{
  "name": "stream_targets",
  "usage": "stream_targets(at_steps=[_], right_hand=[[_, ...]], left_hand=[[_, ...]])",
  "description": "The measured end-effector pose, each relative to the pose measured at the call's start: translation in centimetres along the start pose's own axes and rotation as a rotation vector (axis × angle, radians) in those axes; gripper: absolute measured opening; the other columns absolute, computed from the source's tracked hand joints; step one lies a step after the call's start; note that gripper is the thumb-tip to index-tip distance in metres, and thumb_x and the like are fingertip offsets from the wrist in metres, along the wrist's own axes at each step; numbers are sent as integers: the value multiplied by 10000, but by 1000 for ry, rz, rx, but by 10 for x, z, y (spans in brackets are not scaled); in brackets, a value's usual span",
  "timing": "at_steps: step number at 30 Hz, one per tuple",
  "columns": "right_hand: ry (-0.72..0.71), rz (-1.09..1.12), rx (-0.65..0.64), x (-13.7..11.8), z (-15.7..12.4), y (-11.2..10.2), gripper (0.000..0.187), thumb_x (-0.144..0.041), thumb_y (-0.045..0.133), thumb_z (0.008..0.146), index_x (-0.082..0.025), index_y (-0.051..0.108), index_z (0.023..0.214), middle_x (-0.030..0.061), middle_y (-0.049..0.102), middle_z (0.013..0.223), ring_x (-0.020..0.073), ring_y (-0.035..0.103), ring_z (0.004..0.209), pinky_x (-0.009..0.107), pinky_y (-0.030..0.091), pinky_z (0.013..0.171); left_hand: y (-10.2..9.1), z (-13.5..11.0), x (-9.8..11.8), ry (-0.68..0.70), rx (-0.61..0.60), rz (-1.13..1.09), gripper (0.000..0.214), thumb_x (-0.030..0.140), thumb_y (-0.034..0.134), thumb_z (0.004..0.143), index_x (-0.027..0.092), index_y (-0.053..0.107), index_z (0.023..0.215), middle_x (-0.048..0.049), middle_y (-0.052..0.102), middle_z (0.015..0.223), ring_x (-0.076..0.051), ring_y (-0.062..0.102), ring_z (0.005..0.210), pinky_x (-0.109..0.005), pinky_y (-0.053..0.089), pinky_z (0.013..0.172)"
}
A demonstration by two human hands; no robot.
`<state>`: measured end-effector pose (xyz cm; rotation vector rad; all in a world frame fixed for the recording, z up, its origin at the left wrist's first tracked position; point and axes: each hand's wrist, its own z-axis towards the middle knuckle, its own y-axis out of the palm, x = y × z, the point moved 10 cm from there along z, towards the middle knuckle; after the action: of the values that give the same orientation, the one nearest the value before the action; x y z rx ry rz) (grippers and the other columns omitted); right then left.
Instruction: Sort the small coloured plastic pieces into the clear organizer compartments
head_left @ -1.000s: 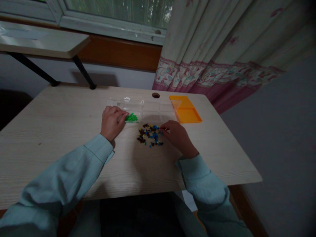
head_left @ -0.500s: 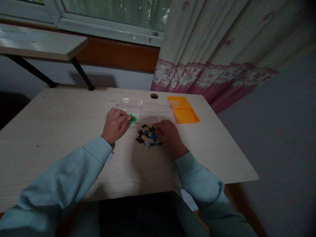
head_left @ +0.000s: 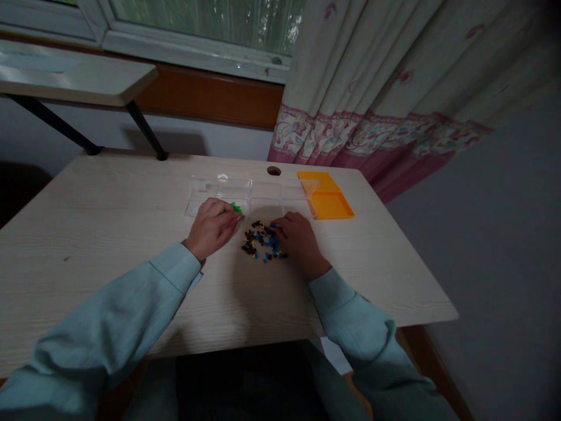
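Note:
A heap of small dark, blue and yellow pieces lies on the pale wooden table. My right hand rests at the heap's right edge, fingers curled onto the pieces. My left hand lies just left of the heap, fingers bent and pressed together, in front of a clear compartment box. A few green pieces show in one compartment, just past my left fingertips. What either hand holds is hidden.
An orange lid lies at the right end of the clear box. A round cable hole is in the table behind it. A second table stands at the back left, a curtain at the back right.
My right hand has slid left onto the heap. My left hand has drawn slightly back and right from the green pieces, covering more of them.

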<state>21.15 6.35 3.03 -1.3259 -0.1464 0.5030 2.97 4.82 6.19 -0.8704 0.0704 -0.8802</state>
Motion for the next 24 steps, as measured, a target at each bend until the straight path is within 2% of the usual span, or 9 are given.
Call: stream_targets(at_steps=[5, 8, 11, 16, 20, 24], right_hand=[[14, 61, 14, -1, 1, -5, 164, -263, 585, 918, -199, 733, 946, 85, 649, 928, 235, 554, 938, 354, 399, 829], [69, 231, 73, 4, 2, -13, 167, -251, 585, 906, -188, 739, 891, 75, 656, 872, 213, 569, 882, 346, 424, 819], [177, 459, 125, 14, 1, -16, 161, -263, 601, 879, -182, 736, 847, 56, 659, 819, 180, 576, 771, 316, 455, 740], [324, 729, 148, 24, -2, -8, 193, -359, 642, 828, -187, 730, 821, 36, 685, 777, 171, 599, 725, 296, 467, 666], [346, 853, 136, 22, -3, 0, 237, -399, 643, 817, -180, 732, 831, 44, 707, 790, 180, 628, 747, 302, 483, 680], [370, 892, 149, 22, -4, 3, 247, -414, 645, 819, -184, 733, 841, 44, 717, 806, 180, 636, 751, 295, 490, 682]], left_hand=[[0, 2, 1, -22, -27, -6, 196, 284, 541, 935, 243, 716, 1014, -64, 657, 942, -220, 533, 943, -412, 441, 855], [3, 2, 3, -28, -62, 1, 212, 300, 527, 942, 244, 722, 1005, -70, 663, 957, -226, 538, 951, -418, 437, 862], [10, 2, 9, -23, -79, 22, 229, 307, 518, 949, 242, 724, 1024, -72, 662, 953, -229, 539, 953, -413, 426, 859], [23, 8, 24, -65, -17, 61, 243, 400, 576, 927, 248, 714, 1058, -64, 652, 948, -233, 525, 965, -399, 414, 857], [35, 17, 34, -38, -24, 68, 280, 464, 613, 898, 245, 712, 1043, -65, 652, 968, -243, 518, 995, -405, 404, 870], [39, 23, 33, -27, -28, 87, 237, 450, 611, 904, 254, 721, 978, -58, 664, 940, -241, 521, 980, -413, 392, 864]])
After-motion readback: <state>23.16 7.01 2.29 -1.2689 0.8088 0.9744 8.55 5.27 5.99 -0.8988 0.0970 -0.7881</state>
